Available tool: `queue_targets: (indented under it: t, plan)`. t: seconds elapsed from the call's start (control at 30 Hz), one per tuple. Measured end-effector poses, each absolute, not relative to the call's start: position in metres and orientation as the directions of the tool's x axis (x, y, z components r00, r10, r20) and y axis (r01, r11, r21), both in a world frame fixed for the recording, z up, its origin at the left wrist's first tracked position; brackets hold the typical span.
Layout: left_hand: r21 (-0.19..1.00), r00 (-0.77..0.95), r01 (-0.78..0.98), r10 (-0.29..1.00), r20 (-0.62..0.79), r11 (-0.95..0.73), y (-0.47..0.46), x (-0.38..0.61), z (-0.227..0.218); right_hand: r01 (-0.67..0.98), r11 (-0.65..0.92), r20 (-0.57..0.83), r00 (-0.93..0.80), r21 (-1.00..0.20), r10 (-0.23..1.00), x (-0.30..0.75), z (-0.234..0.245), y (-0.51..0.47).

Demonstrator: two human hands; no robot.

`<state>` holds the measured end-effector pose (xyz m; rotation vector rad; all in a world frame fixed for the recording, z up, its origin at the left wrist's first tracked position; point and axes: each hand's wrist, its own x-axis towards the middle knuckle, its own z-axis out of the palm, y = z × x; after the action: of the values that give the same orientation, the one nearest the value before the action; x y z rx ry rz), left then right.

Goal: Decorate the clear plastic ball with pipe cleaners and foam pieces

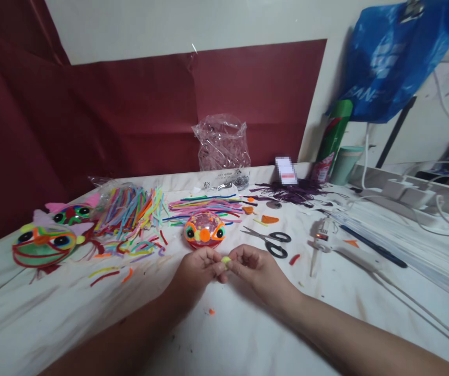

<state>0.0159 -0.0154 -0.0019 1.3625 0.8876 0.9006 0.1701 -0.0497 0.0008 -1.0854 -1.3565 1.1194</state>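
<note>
Close to the table's middle, my left hand (203, 269) and my right hand (257, 266) meet fingertip to fingertip. Pinched between them is a small yellow-green rounded piece (226, 260); its exact kind is too small to make out. Just beyond my fingers sits a round clear ornament (204, 230) with an orange nose, two black eyes and a red mouth, its lower edge partly hidden by my left hand. To the right of it lie black-handled scissors (273, 242), blades pointing left. A small orange scrap (211, 312) rests on the table nearer to me.
Two decorated fish-like faces, the front one (44, 245) green, stand at left beside bundled pipe cleaners (130, 209). At right are a hot glue gun (326, 245) with its cord, a dark pen-like stick (373, 246) and a power strip (412, 201). Purple strips (298, 192) lie behind.
</note>
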Motion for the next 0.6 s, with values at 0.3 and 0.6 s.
queue_targets:
  t: [0.3, 0.6]
  plan:
    - [0.994, 0.368, 0.070, 0.928, 0.054, -0.086, -0.021, 0.015, 0.004, 0.037, 0.138, 0.135, -0.074, -0.990, 0.988, 0.170, -0.008, -0.050]
    - [0.707, 0.145, 0.403, 0.803, 0.578, -0.582, -0.009, 0.008, 0.006, 0.168, 0.128, 0.121, -0.050, -0.977, 0.991, 0.172, -0.010, -0.040]
